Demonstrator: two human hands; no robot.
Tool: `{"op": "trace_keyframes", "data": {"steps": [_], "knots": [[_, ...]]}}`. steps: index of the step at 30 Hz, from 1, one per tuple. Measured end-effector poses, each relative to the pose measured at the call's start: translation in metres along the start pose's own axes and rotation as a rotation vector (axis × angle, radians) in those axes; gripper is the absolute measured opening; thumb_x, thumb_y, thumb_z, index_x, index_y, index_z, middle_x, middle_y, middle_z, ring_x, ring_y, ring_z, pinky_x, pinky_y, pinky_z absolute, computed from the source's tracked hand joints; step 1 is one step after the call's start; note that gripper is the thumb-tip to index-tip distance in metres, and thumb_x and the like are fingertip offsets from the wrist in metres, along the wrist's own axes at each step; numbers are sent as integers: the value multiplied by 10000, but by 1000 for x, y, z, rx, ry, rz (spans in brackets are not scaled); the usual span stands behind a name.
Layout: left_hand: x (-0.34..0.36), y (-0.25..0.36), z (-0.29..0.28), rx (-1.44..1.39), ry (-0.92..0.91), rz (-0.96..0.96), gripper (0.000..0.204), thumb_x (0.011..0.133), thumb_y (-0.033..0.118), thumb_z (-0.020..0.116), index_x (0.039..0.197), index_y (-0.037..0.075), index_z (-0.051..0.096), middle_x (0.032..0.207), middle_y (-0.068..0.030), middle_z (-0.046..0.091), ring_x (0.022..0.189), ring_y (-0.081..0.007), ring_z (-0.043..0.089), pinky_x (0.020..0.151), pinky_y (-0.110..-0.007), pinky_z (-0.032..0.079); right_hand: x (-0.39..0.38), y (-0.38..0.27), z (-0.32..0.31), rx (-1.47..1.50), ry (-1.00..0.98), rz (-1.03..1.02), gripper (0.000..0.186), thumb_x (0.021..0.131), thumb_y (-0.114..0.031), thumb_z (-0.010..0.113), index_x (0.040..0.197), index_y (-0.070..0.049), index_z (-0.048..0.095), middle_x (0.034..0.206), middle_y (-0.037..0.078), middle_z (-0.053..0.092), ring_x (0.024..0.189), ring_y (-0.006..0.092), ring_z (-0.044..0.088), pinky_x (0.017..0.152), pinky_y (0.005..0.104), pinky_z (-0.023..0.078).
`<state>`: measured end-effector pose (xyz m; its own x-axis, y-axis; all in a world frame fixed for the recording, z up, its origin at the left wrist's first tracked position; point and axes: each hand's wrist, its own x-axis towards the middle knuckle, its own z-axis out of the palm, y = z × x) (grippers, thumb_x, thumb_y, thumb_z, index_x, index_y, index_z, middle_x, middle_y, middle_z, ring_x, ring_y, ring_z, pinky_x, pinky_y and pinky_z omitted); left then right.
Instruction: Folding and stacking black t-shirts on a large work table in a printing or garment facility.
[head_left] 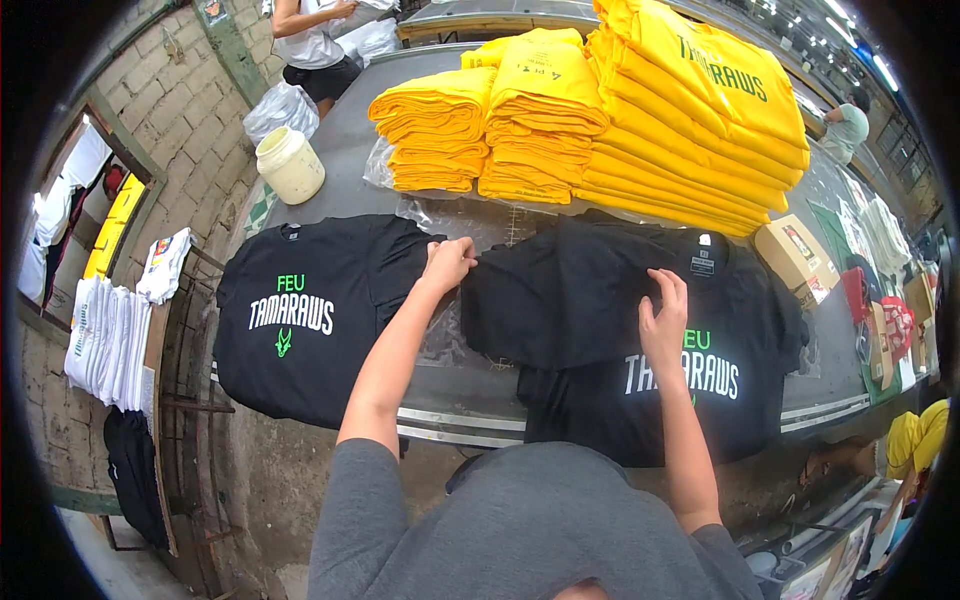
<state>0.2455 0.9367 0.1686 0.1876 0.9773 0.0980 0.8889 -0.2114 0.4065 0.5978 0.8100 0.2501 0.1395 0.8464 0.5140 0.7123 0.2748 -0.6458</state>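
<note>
Two black T-shirts with green and white chest prints lie on the grey table. The left shirt (340,345) is spread face up. The right shirt (590,300) also shows its front, with one sleeve side reaching toward the middle and more black cloth beneath it. Between the two, my left hand (450,264) is closed in a pinch at the right shirt's sleeve edge, beside the left shirt's sleeve; the fingertips are partly hidden. Over the right shirt's chest, below the collar, my right hand (664,318) has its fingers apart and holds nothing.
Tall stacks of folded yellow shirts (690,130) stand along the table's far side. A white plastic tub (290,166) sits at far left, a cardboard box (795,258) at right. White shirts (105,340) hang over a rack on the left. Other people are beyond the table and at right.
</note>
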Motion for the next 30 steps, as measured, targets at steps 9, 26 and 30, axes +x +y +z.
{"op": "trace_keyframes", "data": {"steps": [9, 26, 30], "knots": [[-12, 119, -93, -1024, -150, 87, 164, 889, 170, 597, 992, 73, 514, 734, 29, 521, 643, -50, 499, 500, -219, 462, 1, -58, 12, 510, -303, 119, 599, 783, -222, 725, 1291, -45, 461, 1244, 134, 482, 977, 209, 564, 732, 298, 494], [8, 25, 39, -116, -114, 41, 251, 803, 241, 656, 980, 64, 632, 1088, -146, 620, 1025, -327, 578, 861, -427, 452, -4, 48, 26, 117, 1, 333, 589, 730, 8, 567, 1297, -34, 412, 1006, 152, 539, 833, 242, 550, 785, 339, 462], [0, 47, -8, -558, 31, 69, 179, 880, 169, 574, 898, -8, 551, 755, -88, 606, 743, -178, 570, 709, -323, 443, 9, 26, 8, -30, 109, 85, 511, 765, 23, 547, 1263, 3, 435, 1132, 181, 500, 1030, 312, 504, 930, 371, 403]]}}
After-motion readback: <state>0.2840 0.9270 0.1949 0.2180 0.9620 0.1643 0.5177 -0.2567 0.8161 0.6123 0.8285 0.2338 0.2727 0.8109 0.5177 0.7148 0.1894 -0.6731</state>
